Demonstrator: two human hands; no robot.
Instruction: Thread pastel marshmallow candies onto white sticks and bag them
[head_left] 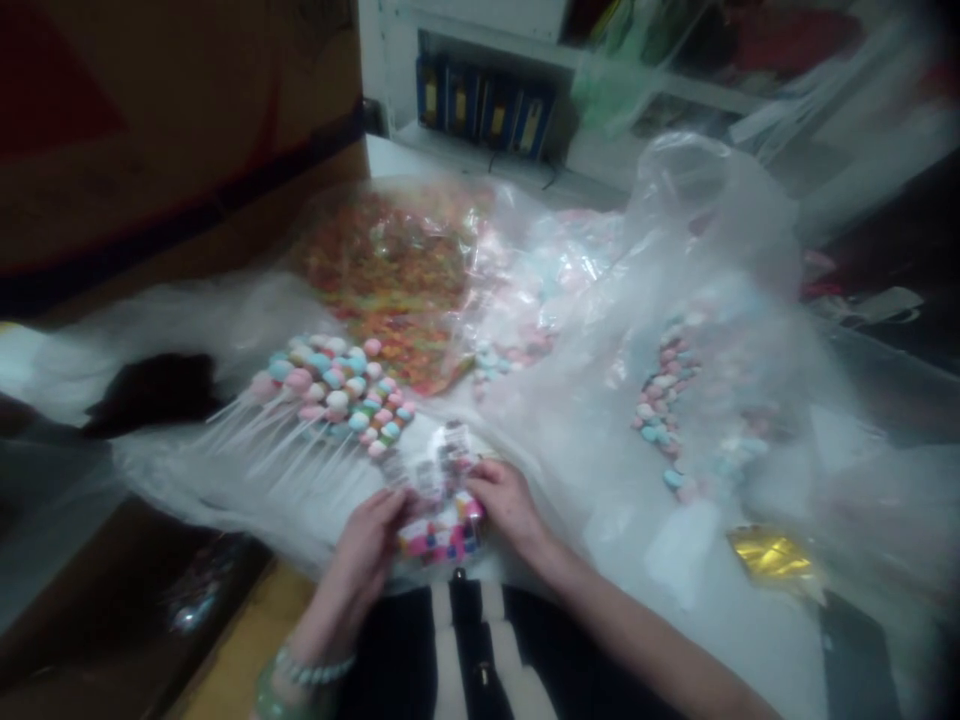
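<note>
Close to my body, at the table's front edge, I hold a small clear plastic bag (439, 535) with pink, yellow and blue printing. My left hand (375, 530) pinches its left side, and my right hand (506, 500) pinches its right side with thumb and finger. Motion blur hides whether anything is inside it. Just beyond my left hand lies a pile of candy skewers (330, 385), pastel pink, blue and white balls on clear sticks, with the sticks pointing toward the lower left.
A big bag of orange-red wrapped sweets (397, 270) lies behind the skewers. Large clear bags of pastel candies (667, 390) spread over the right. A gold packet (772, 555) rests at the right front. A cardboard box (180, 130) stands far left; several blue binders (480, 105) fill a shelf.
</note>
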